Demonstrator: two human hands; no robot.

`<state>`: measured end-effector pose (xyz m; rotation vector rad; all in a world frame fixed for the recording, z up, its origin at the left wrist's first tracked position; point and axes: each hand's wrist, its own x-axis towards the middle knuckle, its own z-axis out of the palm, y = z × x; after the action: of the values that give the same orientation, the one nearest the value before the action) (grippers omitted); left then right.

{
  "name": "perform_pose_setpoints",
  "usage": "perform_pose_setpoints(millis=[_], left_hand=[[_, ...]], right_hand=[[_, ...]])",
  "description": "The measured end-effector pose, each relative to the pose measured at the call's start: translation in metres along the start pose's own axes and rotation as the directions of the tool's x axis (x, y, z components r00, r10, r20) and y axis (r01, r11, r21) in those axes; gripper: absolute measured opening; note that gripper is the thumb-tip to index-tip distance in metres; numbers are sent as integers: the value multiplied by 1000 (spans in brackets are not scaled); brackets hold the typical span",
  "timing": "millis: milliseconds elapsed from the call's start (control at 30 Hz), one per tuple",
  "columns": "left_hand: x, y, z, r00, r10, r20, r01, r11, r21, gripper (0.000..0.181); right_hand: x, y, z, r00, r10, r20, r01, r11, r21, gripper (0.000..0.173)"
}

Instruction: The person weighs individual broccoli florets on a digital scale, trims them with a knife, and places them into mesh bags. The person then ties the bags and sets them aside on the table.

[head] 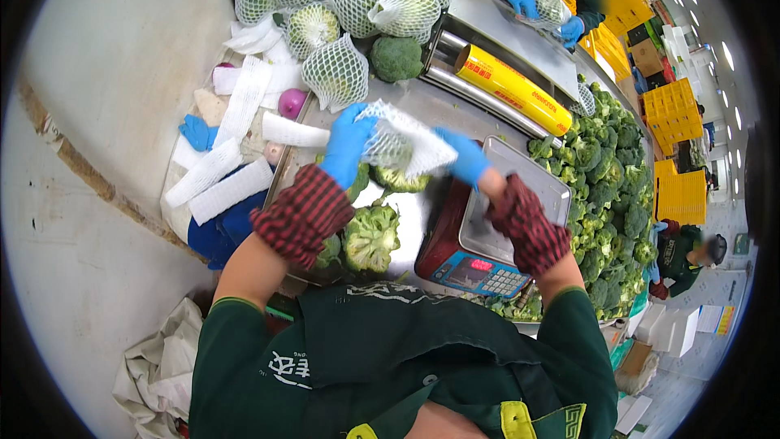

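Note:
My left hand (348, 146), in a blue glove, grips one side of a white foam net sleeve (420, 146) with a broccoli head (390, 147) partly inside. At the sleeve's other end is my right hand (464, 157), also gloved and blurred; its fingertips are partly hidden behind the netting. Bare broccoli heads (372, 239) lie on the metal table below my hands. A digital scale (481, 274) with a metal tray stands under my right forearm. Netted broccoli heads (335, 72) are heaped beyond my left hand.
Flat foam sleeves (244, 97), a red onion (292, 103) and a blue glove (198, 132) lie at left. A yellow film roll (515, 90) rests on metal rollers ahead. Loose broccoli (609, 195) is piled at right. A co-worker's gloved hands (520, 0) hold netted produce at the top.

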<state>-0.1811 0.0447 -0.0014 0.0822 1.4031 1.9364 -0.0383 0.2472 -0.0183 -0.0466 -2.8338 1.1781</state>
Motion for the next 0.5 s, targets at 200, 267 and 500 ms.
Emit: perform_pose_setpoints(millis=[200, 267, 500], left_hand=[[148, -74, 50, 998, -34, -51, 34, 999, -7, 42], [184, -83, 5, 972, -20, -235, -9, 993, -122, 43], [133, -61, 28, 962, 217, -168, -203, 974, 97, 44]], right_hand=[[153, 172, -25, 954, -85, -287, 36, 984, -174, 30], [221, 67, 1, 935, -32, 353, 336, 396, -854, 31], [149, 59, -61, 961, 253, -113, -170, 861, 479, 38]])
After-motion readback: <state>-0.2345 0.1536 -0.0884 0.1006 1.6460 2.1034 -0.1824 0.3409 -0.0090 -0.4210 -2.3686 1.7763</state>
